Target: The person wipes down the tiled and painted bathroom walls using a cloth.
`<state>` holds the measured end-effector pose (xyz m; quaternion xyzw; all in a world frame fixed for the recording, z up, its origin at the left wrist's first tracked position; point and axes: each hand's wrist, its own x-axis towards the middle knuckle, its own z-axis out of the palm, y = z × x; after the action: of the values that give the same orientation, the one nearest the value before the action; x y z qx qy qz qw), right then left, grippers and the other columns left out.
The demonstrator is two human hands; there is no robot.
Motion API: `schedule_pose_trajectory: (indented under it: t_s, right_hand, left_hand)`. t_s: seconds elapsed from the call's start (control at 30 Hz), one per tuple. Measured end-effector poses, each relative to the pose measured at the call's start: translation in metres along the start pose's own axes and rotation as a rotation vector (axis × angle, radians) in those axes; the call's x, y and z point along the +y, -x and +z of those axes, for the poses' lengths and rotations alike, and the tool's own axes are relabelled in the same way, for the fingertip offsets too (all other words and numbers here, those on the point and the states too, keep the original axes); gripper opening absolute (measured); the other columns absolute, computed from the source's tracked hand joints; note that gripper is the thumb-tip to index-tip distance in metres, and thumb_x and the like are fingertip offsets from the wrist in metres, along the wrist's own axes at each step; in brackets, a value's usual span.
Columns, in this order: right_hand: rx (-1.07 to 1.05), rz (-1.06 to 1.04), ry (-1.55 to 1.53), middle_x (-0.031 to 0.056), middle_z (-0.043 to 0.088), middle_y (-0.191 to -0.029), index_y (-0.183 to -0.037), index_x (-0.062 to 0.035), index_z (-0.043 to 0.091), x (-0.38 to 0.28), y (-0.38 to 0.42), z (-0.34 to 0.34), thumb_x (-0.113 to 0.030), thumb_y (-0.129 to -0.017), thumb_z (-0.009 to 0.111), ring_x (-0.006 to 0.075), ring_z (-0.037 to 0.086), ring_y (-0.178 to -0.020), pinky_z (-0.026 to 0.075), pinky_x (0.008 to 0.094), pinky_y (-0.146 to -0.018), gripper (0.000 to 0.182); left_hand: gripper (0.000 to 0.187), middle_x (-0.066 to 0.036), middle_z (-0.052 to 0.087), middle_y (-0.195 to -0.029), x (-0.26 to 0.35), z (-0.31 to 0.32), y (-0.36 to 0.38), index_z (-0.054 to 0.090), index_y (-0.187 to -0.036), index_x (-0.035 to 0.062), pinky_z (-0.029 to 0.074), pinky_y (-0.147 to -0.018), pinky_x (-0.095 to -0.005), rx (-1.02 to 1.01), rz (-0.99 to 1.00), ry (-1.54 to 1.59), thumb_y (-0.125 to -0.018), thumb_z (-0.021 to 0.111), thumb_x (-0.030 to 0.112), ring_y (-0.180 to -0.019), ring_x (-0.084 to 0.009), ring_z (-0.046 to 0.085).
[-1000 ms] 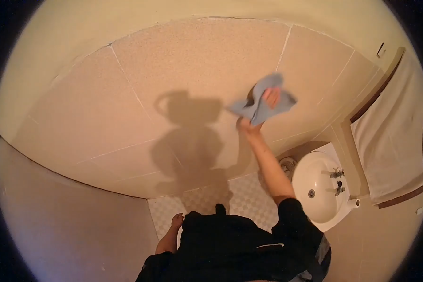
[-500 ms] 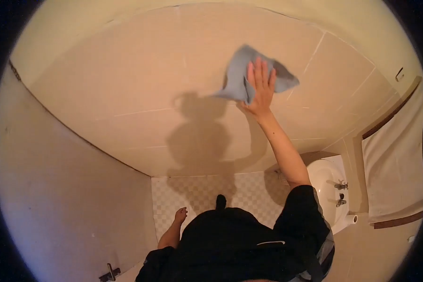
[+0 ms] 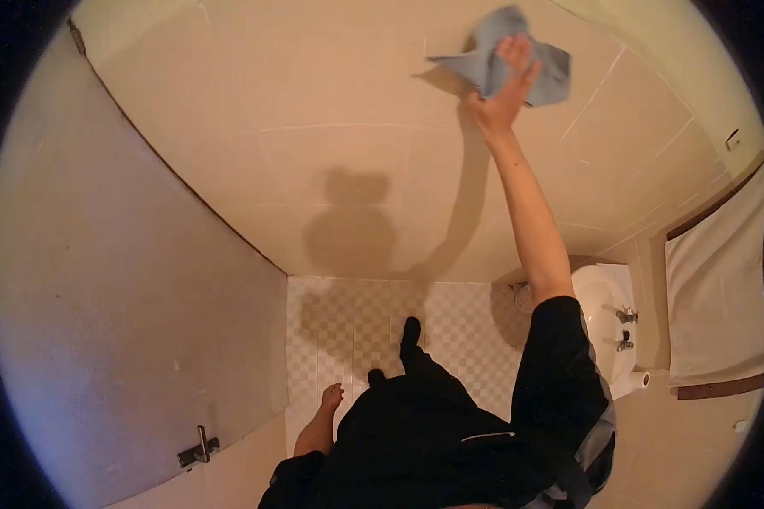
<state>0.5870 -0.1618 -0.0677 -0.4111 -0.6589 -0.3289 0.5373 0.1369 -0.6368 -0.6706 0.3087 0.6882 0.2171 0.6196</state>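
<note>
A grey-blue cloth lies spread against the tiled wall in the upper part of the view, its corners fanning out. Pressing on it is my right hand, at the end of an outstretched arm. Its fingers lie over the cloth and are a little blurred. My left hand hangs low beside my body, above the tiled floor, with loosely curled fingers and no object visible in it.
To the right, a white sink with taps is fixed to the wall. A toilet roll and a pale hanging cloth are nearby. The door with its metal handle stands left. A round container sits below the sink.
My right hand has slid the cloth higher and slightly rightward along the wall. The view has tilted down, showing more floor and both feet. My left hand still hangs at my side.
</note>
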Motion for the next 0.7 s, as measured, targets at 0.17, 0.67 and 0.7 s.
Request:
schedule_pose_trajectory:
  t_s: [0.17, 0.67, 0.7]
  right_hand:
    - [-0.409, -0.197, 0.149, 0.0146, 0.022, -0.162, -0.154, -0.0064, 0.025, -0.057, 0.069, 0.041, -0.027, -0.065, 0.067, 0.0277, 0.016, -0.151, 0.009, 0.0522, -0.121, 0.1]
    - [-0.256, 0.029, 0.068, 0.0217, 0.015, -0.162, -0.154, -0.0015, 0.023, -0.004, 0.14, 0.021, -0.047, -0.082, 0.054, 0.0351, 0.009, -0.152, 0.003, 0.0519, -0.121, 0.091]
    - [-0.209, 0.031, 0.004, 0.0199, 0.015, -0.162, -0.154, -0.0023, 0.025, -0.016, 0.13, 0.026, -0.051, -0.084, 0.051, 0.034, 0.008, -0.152, 0.001, 0.0514, -0.121, 0.089]
  left_hand:
    - [0.045, -0.018, 0.069, -0.111, -0.031, 0.004, 0.023, 0.059, -0.13, 0.0033, 0.056, -0.074, -0.0338, 0.058, -0.045, 0.033, -0.1, 0.049, 0.035, -0.089, -0.022, 0.067]
    - [0.042, -0.018, 0.069, -0.11, -0.027, 0.013, 0.005, 0.06, -0.129, 0.0029, 0.055, -0.075, -0.0331, 0.057, -0.015, 0.01, -0.101, 0.048, 0.031, -0.091, -0.022, 0.067]
    - [0.04, -0.018, 0.069, -0.111, -0.028, 0.012, -0.001, 0.06, -0.129, 0.0035, 0.055, -0.076, -0.0331, 0.053, -0.029, -0.006, -0.101, 0.048, 0.03, -0.093, -0.0223, 0.067]
